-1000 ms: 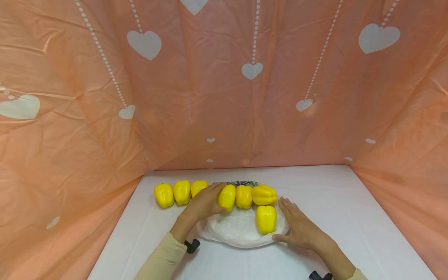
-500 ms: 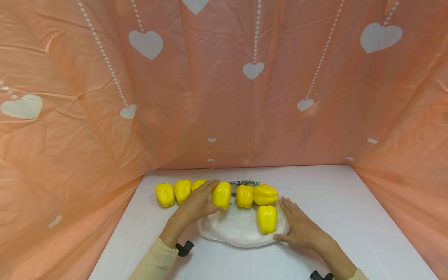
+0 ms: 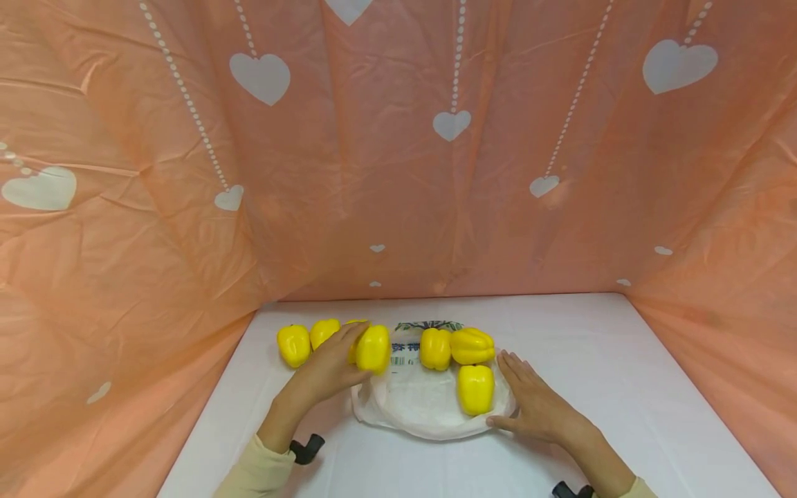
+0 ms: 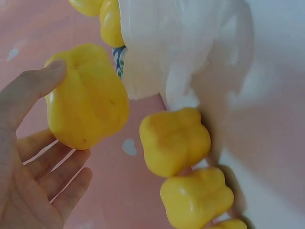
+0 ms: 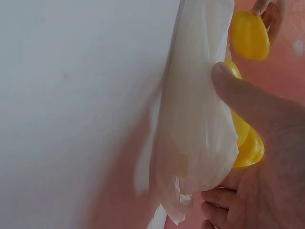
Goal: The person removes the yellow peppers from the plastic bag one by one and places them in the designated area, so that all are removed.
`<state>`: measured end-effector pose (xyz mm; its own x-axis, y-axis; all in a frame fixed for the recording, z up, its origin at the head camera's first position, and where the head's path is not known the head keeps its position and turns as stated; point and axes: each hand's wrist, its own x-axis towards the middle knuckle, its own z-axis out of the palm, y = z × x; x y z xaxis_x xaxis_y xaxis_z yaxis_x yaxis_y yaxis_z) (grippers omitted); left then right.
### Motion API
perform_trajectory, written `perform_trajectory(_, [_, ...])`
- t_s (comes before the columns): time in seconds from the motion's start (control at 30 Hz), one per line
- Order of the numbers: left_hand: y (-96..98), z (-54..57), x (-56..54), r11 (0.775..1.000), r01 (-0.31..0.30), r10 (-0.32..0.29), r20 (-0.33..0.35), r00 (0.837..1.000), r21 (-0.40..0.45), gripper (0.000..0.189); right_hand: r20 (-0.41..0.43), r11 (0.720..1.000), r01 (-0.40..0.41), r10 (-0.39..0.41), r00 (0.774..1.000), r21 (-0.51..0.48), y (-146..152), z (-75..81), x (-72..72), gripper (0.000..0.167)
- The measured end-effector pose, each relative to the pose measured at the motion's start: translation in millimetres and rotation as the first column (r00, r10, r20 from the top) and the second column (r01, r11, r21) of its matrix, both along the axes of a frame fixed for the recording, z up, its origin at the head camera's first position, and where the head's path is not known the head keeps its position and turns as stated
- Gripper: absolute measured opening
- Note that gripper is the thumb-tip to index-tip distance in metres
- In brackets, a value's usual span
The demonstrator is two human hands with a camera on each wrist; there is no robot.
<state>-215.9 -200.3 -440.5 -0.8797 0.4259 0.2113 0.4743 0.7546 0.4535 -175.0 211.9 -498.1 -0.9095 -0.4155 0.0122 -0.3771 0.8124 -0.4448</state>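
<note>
Dark-blue characters (image 3: 405,348), too small to read, ran above a barcode (image 3: 396,360) on the white plastic bag (image 3: 417,411), with a green leafy print (image 3: 429,325) at its far edge. The left hand (image 3: 330,365) held a yellow bell pepper (image 3: 373,350) between thumb and fingers, raised near the bag's left end. The right hand (image 3: 537,401), thumb spread well apart from the fingers, touched the bag's right edge. Just left of it sat 3 peppers (image 3: 476,390), in or on the bag; 3 others (image 3: 293,345) stood in a row on the table (image 3: 623,360), beyond the left hand.
</note>
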Motion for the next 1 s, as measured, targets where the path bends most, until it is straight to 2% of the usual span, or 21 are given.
perform_trajectory(0.13, [-11.2, -0.7, 2.8, 1.0, -0.014, 0.014, 0.018, 1.0, -0.013, 0.09, -0.021, 1.0, -0.014, 0.014, 1.0, 0.008, -1, 2.3, 0.7, 0.123])
perform_trajectory(0.37, [-29.8, -0.7, 10.6, 0.999, -0.035, 0.034, -0.019, 0.999, -0.035, 0.088, -0.007, 1.0, -0.013, 0.013, 1.0, 0.012, -1, 3.4, 1.1, 0.123])
perform_trajectory(0.6, [-43.0, -2.6, 14.4, 0.997, -0.042, 0.04, -0.019, 0.999, -0.063, 0.087, -0.022, 1.0, -0.015, 0.016, 1.0, 0.021, -1, 2.9, 0.1, 0.123])
perform_trajectory(1.0, [-52.3, -15.9, 21.6, 0.993, -0.048, 0.048, -0.009, 0.999, -0.104, 0.083, -0.023, 1.0, -0.013, 0.013, 1.0, 0.012, 0, 1.6, 0.0, 0.122])
